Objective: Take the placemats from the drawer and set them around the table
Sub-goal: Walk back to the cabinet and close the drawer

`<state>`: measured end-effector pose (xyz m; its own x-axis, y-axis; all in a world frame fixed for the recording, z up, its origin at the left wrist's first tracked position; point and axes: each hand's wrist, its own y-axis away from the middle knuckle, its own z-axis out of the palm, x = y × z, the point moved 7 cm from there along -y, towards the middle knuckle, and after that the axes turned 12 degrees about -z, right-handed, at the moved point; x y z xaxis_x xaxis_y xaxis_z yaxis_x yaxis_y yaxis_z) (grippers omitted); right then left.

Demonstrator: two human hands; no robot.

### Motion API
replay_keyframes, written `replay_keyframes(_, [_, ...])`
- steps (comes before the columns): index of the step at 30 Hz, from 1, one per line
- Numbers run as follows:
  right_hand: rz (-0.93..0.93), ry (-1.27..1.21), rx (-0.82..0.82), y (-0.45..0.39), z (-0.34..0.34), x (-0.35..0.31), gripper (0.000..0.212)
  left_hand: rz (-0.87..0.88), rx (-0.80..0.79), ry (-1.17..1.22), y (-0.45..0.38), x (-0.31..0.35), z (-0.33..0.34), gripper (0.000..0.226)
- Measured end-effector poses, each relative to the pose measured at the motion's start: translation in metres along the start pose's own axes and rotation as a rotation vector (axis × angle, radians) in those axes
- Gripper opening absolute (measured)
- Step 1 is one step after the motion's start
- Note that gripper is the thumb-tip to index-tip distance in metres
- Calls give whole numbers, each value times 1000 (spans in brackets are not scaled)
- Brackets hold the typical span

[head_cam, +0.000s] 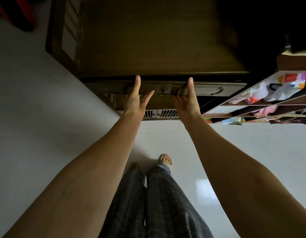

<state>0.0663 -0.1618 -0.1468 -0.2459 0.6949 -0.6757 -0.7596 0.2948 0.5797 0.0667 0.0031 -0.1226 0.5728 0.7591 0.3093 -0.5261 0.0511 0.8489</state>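
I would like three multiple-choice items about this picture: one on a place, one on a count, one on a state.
1. Where is the shelf with plastic bags?
A. right of the cabinet
B. left of it
C. on top

2. How many hands reach the drawer?
A. none
B. one
C. two

3. Placemats are:
A. in the hands
B. on the floor
C. not visible

Key:
1 A, it stands at the cabinet's right side.
2 C, left hand and right hand both reach its front.
3 C, no placemat shows anywhere.
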Motion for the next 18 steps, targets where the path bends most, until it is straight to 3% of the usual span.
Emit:
replay_keyframes(3, [-2, -68, -77, -6, 12, -5, 62, 73, -44, -84, -4, 3, 6, 72])
replay_keyframes(6, [-13, -214, -153, -9, 27, -13, 45, 23, -80, 89, -7, 9, 9, 43])
replay_keyframes(8, [-9, -230, -166, -11, 33, -18, 47, 26, -118, 159, -6, 16, 12, 33])
replay_keyframes(10, [-16, -199, -197, -12, 36, -20, 53, 25, -108, 162, -4, 18, 14, 35])
replay_keyframes(18, [17, -66, -226, -11, 30, -22, 45, 14, -62, 170, 1, 13, 15, 53])
